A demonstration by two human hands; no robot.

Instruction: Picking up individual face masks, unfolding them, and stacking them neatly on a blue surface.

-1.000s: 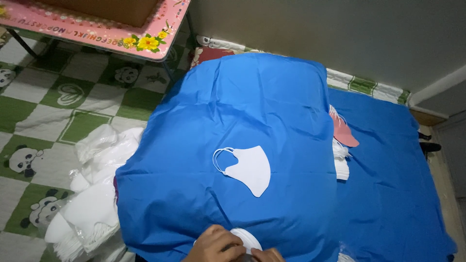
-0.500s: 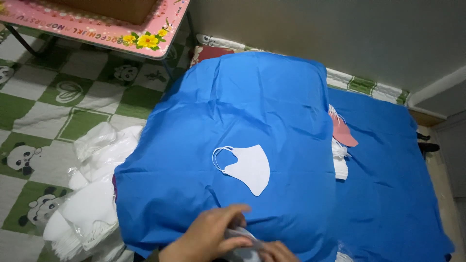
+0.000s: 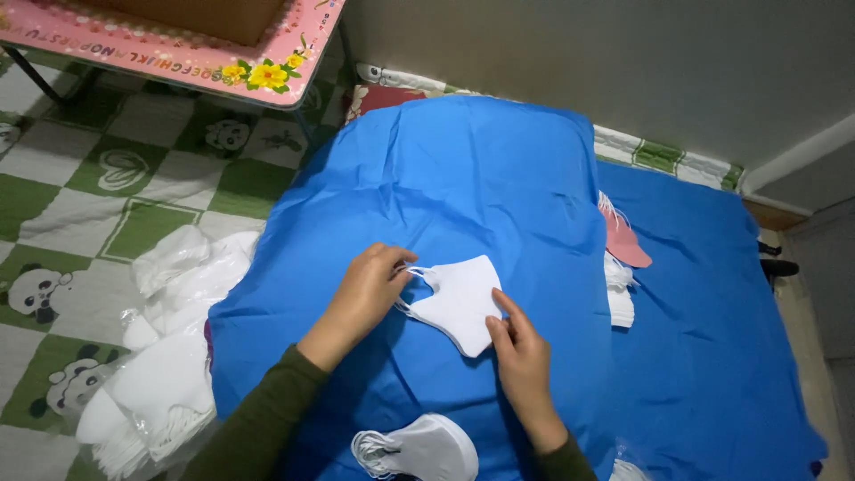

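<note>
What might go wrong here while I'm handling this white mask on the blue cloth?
The left hand pinches the ear loop of the white mask; a tug might stretch it. The blue cloth is humped and wrinkled, so the mask could slide. The mask stack sits near the right hand's forearm and could be knocked.

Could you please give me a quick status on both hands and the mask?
Left hand pinching ear loop of white mask. Right hand fingers on mask's right edge. Mask flat on blue cloth. Mask stack nearby, clear.
</note>
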